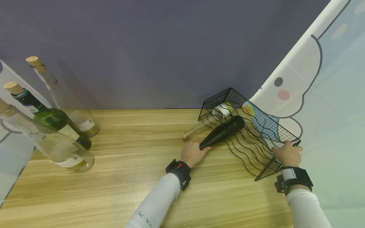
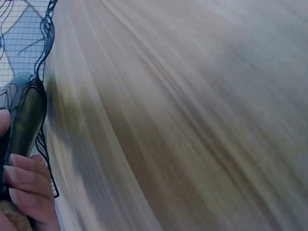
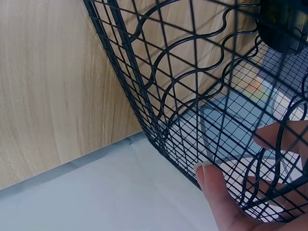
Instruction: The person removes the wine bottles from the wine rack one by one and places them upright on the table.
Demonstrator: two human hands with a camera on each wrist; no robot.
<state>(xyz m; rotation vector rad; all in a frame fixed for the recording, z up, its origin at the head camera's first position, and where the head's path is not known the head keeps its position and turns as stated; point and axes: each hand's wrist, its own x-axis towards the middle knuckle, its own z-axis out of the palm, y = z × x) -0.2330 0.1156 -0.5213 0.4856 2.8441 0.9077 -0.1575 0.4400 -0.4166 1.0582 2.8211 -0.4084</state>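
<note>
A black wire rack (image 1: 280, 129) with wavy bars and mesh ends stands on the wooden table. My left hand (image 1: 192, 154) grips the neck of a dark bottle (image 1: 225, 130), whose base lies on the rack's bars. In the left wrist view, curled fingers (image 2: 31, 185) wrap the neck of the dark bottle (image 2: 28, 120). My right hand (image 1: 288, 154) holds the rack's near right corner; in the right wrist view its thumb (image 3: 211, 185) presses the mesh while other fingers reach inside. A clear corked bottle (image 1: 209, 120) with a white label lies in the rack beside the dark one.
On the left stand a green corked bottle (image 1: 54, 118) and two clear corked bottles, one behind (image 1: 75, 110) and one in front (image 1: 69, 155). A grey wall (image 1: 142, 57) rises behind the wooden table (image 1: 128, 177). A printed cloth (image 1: 333, 120) hangs at the right.
</note>
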